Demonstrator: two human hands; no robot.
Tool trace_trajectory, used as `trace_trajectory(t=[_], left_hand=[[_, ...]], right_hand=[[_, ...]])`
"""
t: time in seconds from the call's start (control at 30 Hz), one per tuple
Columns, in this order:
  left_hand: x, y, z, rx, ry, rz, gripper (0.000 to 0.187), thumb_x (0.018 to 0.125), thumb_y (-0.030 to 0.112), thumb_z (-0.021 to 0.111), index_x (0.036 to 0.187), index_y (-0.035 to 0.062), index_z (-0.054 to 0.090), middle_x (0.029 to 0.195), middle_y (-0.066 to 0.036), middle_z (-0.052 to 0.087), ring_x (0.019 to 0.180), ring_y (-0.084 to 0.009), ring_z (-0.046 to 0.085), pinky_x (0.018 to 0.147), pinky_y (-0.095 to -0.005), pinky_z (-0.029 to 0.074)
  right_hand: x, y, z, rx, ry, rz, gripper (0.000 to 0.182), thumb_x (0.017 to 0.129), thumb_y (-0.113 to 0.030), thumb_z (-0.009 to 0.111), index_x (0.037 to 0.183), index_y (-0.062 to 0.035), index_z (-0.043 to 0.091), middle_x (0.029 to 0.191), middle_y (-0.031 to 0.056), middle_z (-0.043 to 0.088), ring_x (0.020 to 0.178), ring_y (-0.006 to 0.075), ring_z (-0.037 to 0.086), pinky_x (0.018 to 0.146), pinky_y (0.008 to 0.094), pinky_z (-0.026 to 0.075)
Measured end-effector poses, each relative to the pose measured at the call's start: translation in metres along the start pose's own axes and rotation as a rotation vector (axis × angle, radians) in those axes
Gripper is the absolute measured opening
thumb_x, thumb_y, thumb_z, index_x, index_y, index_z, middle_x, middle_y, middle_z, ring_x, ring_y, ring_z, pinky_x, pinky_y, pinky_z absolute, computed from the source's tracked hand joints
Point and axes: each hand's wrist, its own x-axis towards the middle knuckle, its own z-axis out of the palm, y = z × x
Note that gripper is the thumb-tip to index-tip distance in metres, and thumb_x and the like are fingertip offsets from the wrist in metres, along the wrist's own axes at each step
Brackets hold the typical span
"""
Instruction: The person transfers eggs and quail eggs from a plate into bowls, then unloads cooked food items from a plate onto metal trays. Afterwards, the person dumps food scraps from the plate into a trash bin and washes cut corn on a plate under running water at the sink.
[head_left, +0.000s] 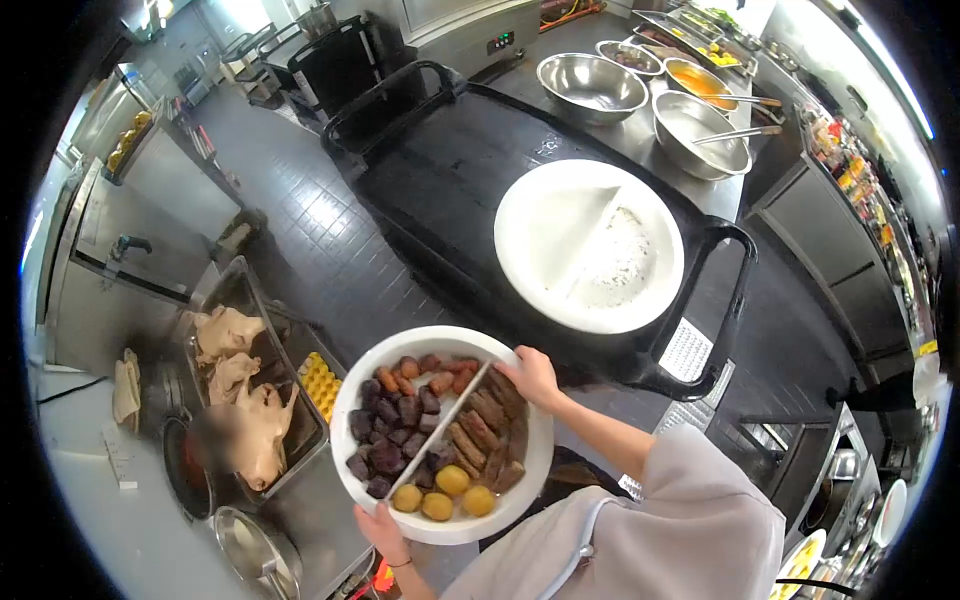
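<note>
A round white divided bowl (345, 490) is held level between my hands, over the gap between the counter and the cart. Dark purple chunks (385, 425), small reddish-orange pieces (440, 383) and yellow balls (452, 480) lie in it, with brown elongated pieces (478, 430) across the divider. My left hand (383, 533) grips the near-left rim. My right hand (532, 377) grips the far-right rim. The fingers of both are partly hidden by the bowl. A second white divided bowl (555, 235), with white residue in its right compartment, stands on the black cart (430, 170).
Plucked poultry (262, 435) lies in a metal tray (318, 440) at left, near a yellow egg tray (320, 385) and a steel bowl (240, 545). Steel bowls (592, 85) stand on the counter behind the cart. The cart's handle (742, 290) sticks out at right.
</note>
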Motion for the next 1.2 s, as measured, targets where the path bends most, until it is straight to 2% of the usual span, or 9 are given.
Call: trace_trajectory(t=[0.2, 0.23, 0.33, 0.37, 0.47, 0.5, 0.67, 0.73, 1.2], left_hand=[[0.047, 0.086, 0.003, -0.194, 0.079, -0.289, 0.033, 0.078, 0.009, 0.049, 0.104, -0.0107, 0.045, 0.094, -0.020, 0.054, 0.080, -0.0265, 0.053, 0.073, -0.0350, 0.041], [0.062, 0.072, 0.013, -0.212, 0.080, -0.197, 0.022, 0.083, 0.014, 0.047, 0.095, -0.0045, 0.044, 0.078, -0.009, 0.047, 0.064, -0.0171, 0.045, 0.058, -0.0344, 0.038], [0.117, 0.078, 0.032, -0.031, 0.099, -0.172, 0.017, 0.083, 0.014, 0.047, 0.086, -0.0017, 0.042, 0.070, -0.005, 0.039, 0.059, -0.0155, 0.038, 0.056, -0.0342, 0.034], [0.138, 0.086, 0.036, -0.069, 0.000, -0.242, 0.035, 0.080, 0.011, 0.050, 0.107, -0.0099, 0.043, 0.094, -0.019, 0.053, 0.083, -0.0273, 0.053, 0.074, -0.0368, 0.041], [0.186, 0.145, 0.053, -0.075, -0.086, -0.281, 0.037, 0.080, 0.014, 0.052, 0.109, -0.0084, 0.043, 0.096, -0.020, 0.052, 0.083, -0.0319, 0.052, 0.075, -0.0393, 0.039], [0.209, 0.112, 0.072, -0.133, -0.049, -0.045, 0.025, 0.081, 0.013, 0.049, 0.098, -0.0050, 0.045, 0.084, -0.010, 0.051, 0.067, -0.0189, 0.047, 0.063, -0.0335, 0.040], [0.303, 0.170, 0.124, -0.104, -0.244, 0.045, 0.018, 0.082, 0.013, 0.052, 0.087, -0.0014, 0.043, 0.070, -0.008, 0.044, 0.058, -0.0175, 0.042, 0.057, -0.0358, 0.037], [0.333, 0.182, 0.144, -0.173, -0.383, 0.050, 0.027, 0.079, 0.015, 0.057, 0.091, -0.0060, 0.046, 0.081, -0.015, 0.054, 0.072, -0.0276, 0.052, 0.067, -0.0377, 0.041], [0.506, 0.263, 0.316, -0.193, -0.880, 0.321, 0.029, 0.071, 0.015, 0.063, 0.087, -0.0037, 0.047, 0.079, -0.017, 0.059, 0.074, -0.0278, 0.060, 0.067, -0.0371, 0.045]], right_hand=[[0.075, -0.063, -0.012, -0.059, -0.091, -0.037, 0.041, 0.073, -0.034, 0.066, 0.088, 0.0038, 0.062, 0.086, 0.0212, 0.061, 0.084, 0.0353, 0.058, 0.074, 0.0397, 0.045], [0.087, -0.069, -0.013, -0.050, -0.067, -0.053, 0.042, 0.074, -0.035, 0.066, 0.089, 0.0033, 0.062, 0.087, 0.0207, 0.061, 0.086, 0.0345, 0.058, 0.076, 0.0406, 0.044], [0.131, -0.087, -0.017, -0.063, -0.008, -0.059, 0.041, 0.073, -0.035, 0.066, 0.088, 0.0031, 0.062, 0.083, 0.0205, 0.062, 0.081, 0.0344, 0.059, 0.072, 0.0400, 0.045], [0.144, -0.097, -0.023, -0.052, 0.013, -0.054, 0.041, 0.072, -0.035, 0.066, 0.086, 0.0036, 0.062, 0.080, 0.0202, 0.062, 0.078, 0.0342, 0.060, 0.070, 0.0397, 0.045], [0.188, -0.106, -0.033, -0.043, 0.102, -0.058, 0.039, 0.072, -0.033, 0.066, 0.083, 0.0041, 0.063, 0.078, 0.0207, 0.062, 0.076, 0.0332, 0.060, 0.069, 0.0383, 0.046], [0.198, -0.107, -0.035, -0.051, 0.148, -0.058, 0.040, 0.070, -0.034, 0.067, 0.081, 0.0043, 0.064, 0.077, 0.0205, 0.062, 0.075, 0.0328, 0.061, 0.068, 0.0371, 0.047], [0.269, -0.109, -0.060, -0.038, 0.308, 0.062, 0.043, 0.067, -0.037, 0.068, 0.082, 0.0032, 0.065, 0.076, 0.0210, 0.063, 0.074, 0.0320, 0.062, 0.068, 0.0369, 0.048], [0.290, -0.102, -0.066, -0.023, 0.344, 0.094, 0.043, 0.068, -0.035, 0.069, 0.083, 0.0045, 0.065, 0.080, 0.0223, 0.063, 0.078, 0.0336, 0.062, 0.071, 0.0381, 0.049], [0.371, -0.064, -0.092, -0.106, 0.722, 0.538, 0.050, 0.067, -0.047, 0.063, 0.081, 0.0006, 0.065, 0.084, 0.0209, 0.062, 0.079, 0.0341, 0.061, 0.071, 0.0404, 0.048]])
